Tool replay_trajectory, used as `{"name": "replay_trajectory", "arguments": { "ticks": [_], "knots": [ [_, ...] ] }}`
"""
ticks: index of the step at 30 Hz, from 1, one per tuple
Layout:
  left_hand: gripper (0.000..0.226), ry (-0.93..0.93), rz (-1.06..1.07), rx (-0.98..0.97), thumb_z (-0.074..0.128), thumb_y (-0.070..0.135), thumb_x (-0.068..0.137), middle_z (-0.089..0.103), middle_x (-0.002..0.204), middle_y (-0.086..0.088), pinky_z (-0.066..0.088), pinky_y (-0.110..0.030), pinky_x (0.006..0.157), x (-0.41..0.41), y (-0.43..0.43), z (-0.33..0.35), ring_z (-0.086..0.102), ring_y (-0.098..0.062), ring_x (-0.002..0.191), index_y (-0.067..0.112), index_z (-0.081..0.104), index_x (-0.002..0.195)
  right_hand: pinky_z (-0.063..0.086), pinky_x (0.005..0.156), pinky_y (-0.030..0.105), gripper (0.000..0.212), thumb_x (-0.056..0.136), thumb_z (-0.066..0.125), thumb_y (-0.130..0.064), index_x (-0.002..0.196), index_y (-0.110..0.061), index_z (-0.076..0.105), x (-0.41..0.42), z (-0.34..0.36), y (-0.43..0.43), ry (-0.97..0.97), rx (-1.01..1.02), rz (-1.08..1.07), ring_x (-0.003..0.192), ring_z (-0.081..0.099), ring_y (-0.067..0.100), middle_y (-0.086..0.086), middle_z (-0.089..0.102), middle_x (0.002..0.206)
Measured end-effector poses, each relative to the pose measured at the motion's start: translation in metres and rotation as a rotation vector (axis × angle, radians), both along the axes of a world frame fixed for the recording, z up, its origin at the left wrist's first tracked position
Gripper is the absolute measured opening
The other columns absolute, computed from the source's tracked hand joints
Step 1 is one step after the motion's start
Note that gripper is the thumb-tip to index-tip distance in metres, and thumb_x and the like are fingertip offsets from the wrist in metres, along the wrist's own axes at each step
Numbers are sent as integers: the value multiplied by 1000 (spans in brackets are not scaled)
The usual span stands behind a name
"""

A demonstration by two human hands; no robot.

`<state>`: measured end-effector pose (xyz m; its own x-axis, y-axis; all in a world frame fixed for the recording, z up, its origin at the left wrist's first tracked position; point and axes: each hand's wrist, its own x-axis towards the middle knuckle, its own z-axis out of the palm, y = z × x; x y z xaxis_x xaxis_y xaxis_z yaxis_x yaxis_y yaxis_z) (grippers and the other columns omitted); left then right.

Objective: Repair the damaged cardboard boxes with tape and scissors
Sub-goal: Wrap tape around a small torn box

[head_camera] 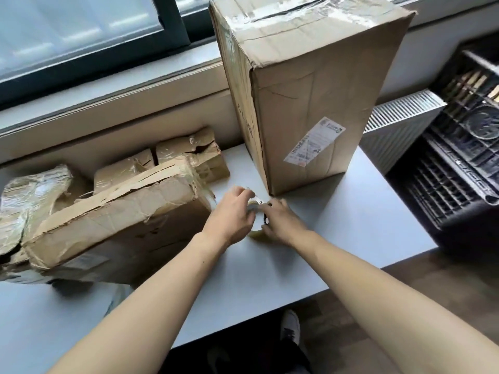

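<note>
A tall cardboard box (318,103) stands upright at the back of the white table (351,211), its top sealed with crinkled clear tape. A flat, torn box (113,228) with taped edges lies to the left. My two hands meet in the middle, just in front of the tall box's lower corner. My left hand (232,214) pinches a strip of clear tape. My right hand (283,222) grips small scissors (266,220) with a black handle over a roll of clear tape (258,234), which is mostly hidden beneath my hands.
More crushed, tape-wrapped boxes (189,155) lie behind and left of the flat one, against the wall below the window sill. A white radiator (399,122) and a black crate stack (464,147) stand right of the table. The table's front edge runs diagonally above the floor.
</note>
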<state>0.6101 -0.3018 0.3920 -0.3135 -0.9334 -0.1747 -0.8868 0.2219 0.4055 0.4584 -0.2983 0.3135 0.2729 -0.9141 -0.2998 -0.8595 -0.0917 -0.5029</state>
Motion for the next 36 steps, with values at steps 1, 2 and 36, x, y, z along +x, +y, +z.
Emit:
{"name": "replay_trajectory", "arguments": {
  "ticks": [1,2,36],
  "knots": [
    [33,-49,13,56,54,23,95,50,130,-5,44,-38,95,-2,0,-8,51,-26,118,13,55,127,40,101,40,48,91,57,-19,138,-18,47,-6,-1,2,-3,-18,-16,124,36,32,11,42,131],
    [34,-112,6,103,55,24,94,50,128,-7,46,-41,94,-5,0,-16,52,-29,116,13,55,126,39,100,40,47,91,56,-17,137,-18,46,-12,-2,4,-5,-31,-28,123,36,32,11,42,129],
    [26,800,616,-38,54,33,101,63,82,-6,51,-25,46,2,-14,118,62,-10,49,10,63,94,54,80,22,12,98,62,-14,106,-12,70,38,155,-34,-1185,-58,-381,88,67,10,7,73,100]
  ]
}}
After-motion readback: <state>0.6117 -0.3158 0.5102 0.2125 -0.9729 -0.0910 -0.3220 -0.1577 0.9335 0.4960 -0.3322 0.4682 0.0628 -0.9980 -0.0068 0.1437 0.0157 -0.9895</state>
